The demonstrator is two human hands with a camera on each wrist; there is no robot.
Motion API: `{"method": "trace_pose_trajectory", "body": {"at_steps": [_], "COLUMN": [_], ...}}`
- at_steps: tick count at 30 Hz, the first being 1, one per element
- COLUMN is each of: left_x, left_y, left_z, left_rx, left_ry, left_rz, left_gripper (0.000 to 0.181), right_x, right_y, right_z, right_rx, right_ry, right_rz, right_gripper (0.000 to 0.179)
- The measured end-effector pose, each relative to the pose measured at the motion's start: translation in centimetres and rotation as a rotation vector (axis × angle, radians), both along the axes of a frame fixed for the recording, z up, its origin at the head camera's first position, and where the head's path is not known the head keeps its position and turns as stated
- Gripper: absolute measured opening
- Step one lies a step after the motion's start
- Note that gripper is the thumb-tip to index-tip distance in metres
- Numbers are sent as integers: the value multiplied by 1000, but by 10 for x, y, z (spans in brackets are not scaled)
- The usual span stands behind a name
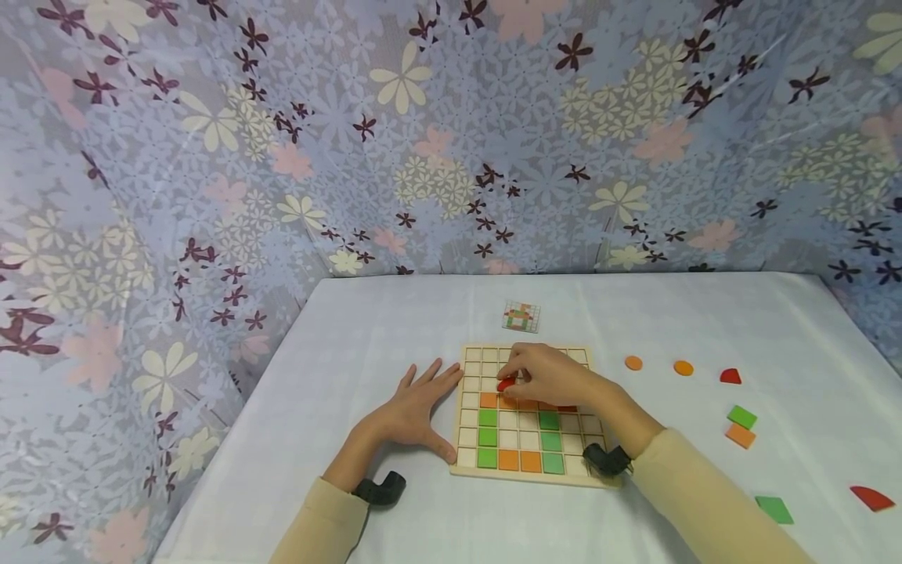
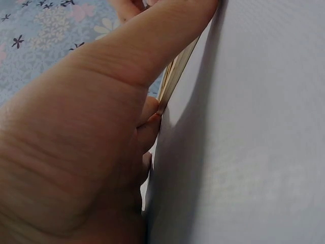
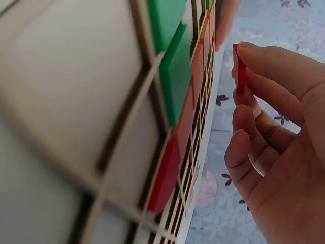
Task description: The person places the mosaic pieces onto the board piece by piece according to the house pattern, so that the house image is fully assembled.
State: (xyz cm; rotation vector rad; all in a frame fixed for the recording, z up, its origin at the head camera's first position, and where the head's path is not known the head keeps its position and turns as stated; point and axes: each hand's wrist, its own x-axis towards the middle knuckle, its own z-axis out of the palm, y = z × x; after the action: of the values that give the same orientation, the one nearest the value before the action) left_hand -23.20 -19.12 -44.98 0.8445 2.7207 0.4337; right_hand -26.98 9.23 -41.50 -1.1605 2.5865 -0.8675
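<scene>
My right hand (image 1: 553, 377) pinches a small red tile (image 1: 506, 384) between thumb and fingers, over the upper left part of a wooden grid board (image 1: 509, 419). In the right wrist view that red tile (image 3: 239, 71) stands on edge in the pinch, apart from the board. On the board lie green tiles (image 1: 487, 437) in columns and orange tiles (image 1: 530, 461) in rows, partly hidden by my right hand. A red piece (image 3: 165, 178) sits at the end of the orange row. My left hand (image 1: 416, 407) is spread flat, its thumb and fingertips at the board's left edge.
Behind the board lies a small pattern card (image 1: 521, 316). To the right are orange discs (image 1: 683, 367), a red quarter piece (image 1: 730, 377), a green tile (image 1: 742, 416), an orange tile (image 1: 740, 435), another green piece (image 1: 774, 509) and a red piece (image 1: 872, 497) on the white table.
</scene>
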Motion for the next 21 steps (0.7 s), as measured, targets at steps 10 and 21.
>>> {"method": "trace_pose_trajectory", "body": {"at_steps": [10, 21], "left_x": [0, -1], "left_y": [-1, -2], "left_z": [-2, -2], "left_rx": [1, -5], "left_ry": [6, 9], "left_rz": [-11, -20], "left_gripper": [135, 134], "right_x": [-1, 2], "right_y": [-28, -53], "right_z": [-4, 6], "right_rx": [77, 100], "right_ry": [22, 62], "right_rz": [0, 77], "right_gripper": [26, 28]}}
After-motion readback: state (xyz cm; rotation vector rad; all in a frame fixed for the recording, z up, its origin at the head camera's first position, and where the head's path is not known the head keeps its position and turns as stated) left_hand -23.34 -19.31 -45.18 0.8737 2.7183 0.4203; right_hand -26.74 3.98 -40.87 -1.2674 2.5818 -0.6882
